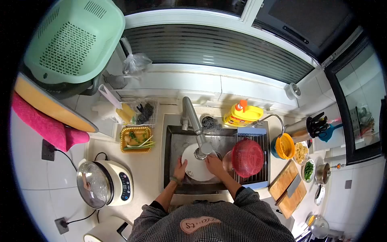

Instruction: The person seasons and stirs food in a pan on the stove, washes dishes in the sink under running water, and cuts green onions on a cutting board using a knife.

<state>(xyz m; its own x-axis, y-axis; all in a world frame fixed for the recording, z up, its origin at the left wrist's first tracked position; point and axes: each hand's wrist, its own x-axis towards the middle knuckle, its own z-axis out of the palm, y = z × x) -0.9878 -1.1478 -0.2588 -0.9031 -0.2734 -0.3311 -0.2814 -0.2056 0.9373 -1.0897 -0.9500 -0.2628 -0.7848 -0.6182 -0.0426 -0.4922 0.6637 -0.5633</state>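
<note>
Two hands attend one white plate (197, 167), which is in the sink (177, 139), below the spout of the faucet (193, 121).

Grip state: the left hand (179, 169) is closed on the plate's left edge, thumb toward the upper face. The right hand (214, 164) is against the right edge, near the spout; its fingers are partly hidden, so whether its grip is closed around the rim cannot be told. Water flow cannot be confirmed from this view.

Recommended handling for the work under the spout:

1. Support the plate from the left edge; a wet glazed rim is likely to be slippery.
2. Position the plate so that the spout stands clear of its face and rim. Contact could chip the edge.
3. Tilt the plate slightly so that any water drains into the basin rather than onto the tabletop (149, 173).
4. Turn the plate in short steps, releasing one hand only while the other is secure.
5. Restrict right-elbow travel: the red colander (248, 157) on the rack (252, 130) is close by.
</note>
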